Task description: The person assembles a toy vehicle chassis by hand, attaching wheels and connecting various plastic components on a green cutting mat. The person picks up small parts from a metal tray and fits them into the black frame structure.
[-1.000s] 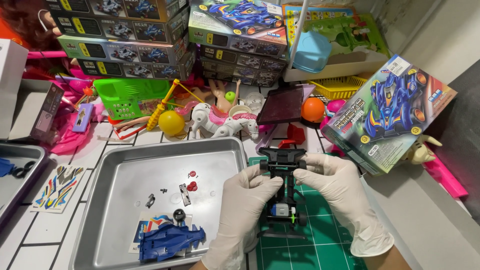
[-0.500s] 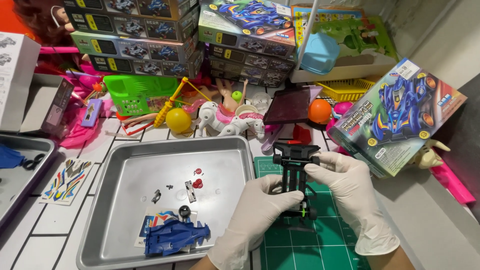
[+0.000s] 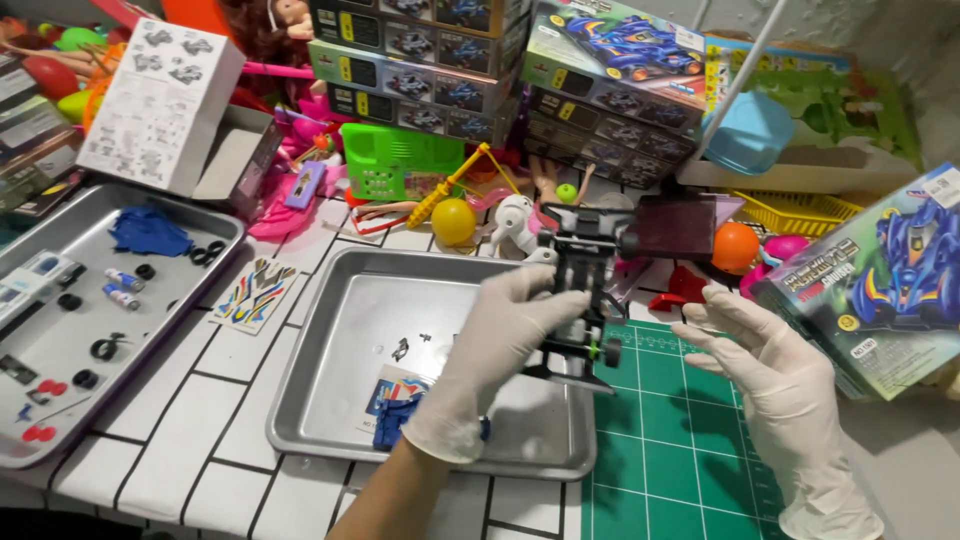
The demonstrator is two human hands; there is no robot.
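Note:
My left hand [image 3: 505,345], in a white glove, grips a black toy car chassis [image 3: 585,290] and holds it upright above the right edge of a metal tray [image 3: 330,330]. My gloved right hand [image 3: 775,365] hovers to the right of the chassis with fingers spread, holding nothing, over a green cutting mat [image 3: 670,450]. In the tray lie a blue car body [image 3: 405,420], partly hidden by my left wrist, and a few small black parts [image 3: 400,348].
A second tray [image 3: 90,390] at the left holds small tyres, red bits and a blue cloth. A sticker sheet [image 3: 255,293] lies between the trays. Stacked toy car boxes [image 3: 600,80], a yellow ball [image 3: 453,221], an orange ball [image 3: 735,245] and toys crowd the back.
My right hand has let go of the chassis and moved off to the right. My left hand now holds it alone, higher and over the tray's edge. The view has shifted left.

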